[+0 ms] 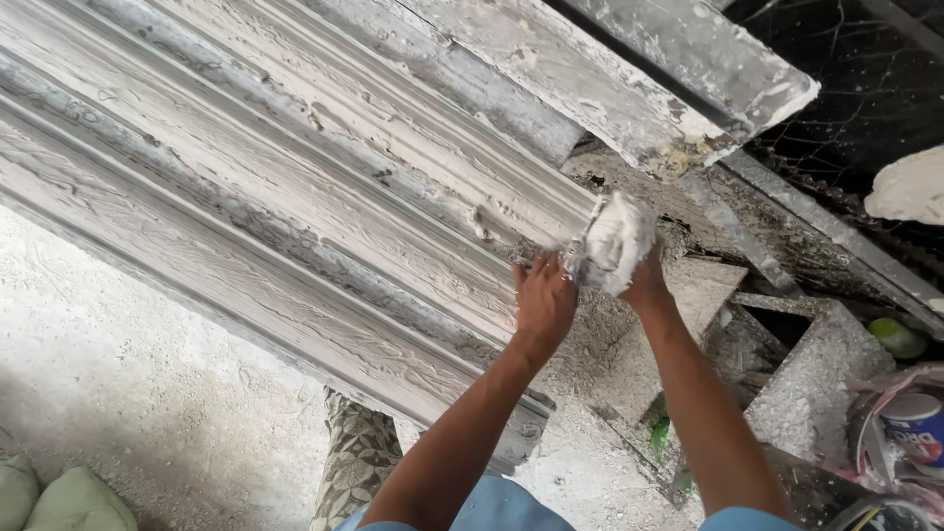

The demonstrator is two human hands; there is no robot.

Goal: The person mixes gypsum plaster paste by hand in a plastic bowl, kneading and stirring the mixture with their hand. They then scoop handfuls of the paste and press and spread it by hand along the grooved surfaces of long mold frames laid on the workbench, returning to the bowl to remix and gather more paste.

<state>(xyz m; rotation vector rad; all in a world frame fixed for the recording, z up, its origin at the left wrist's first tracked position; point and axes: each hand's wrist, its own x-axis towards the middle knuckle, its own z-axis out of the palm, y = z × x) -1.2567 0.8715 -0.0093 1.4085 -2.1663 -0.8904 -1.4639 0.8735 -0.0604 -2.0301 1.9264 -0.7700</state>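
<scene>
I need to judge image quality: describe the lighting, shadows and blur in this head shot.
Head view: soft, even daylight with no glare on the long plaster moulding; top right corner falls into deep shadow; the white plaster lump and right hand are slightly motion-blurred; left hand reads sharper.

A plaster-caked grey board (629,74) is lying slantwise across the top. Pale green stuffed sacks (54,497) are sitting in the lower left corner on the dusty concrete floor (128,383). A rough grey concrete block (816,379) is resting at the right, near a round green object (897,336) and a blue-and-white tin (910,423).
</scene>
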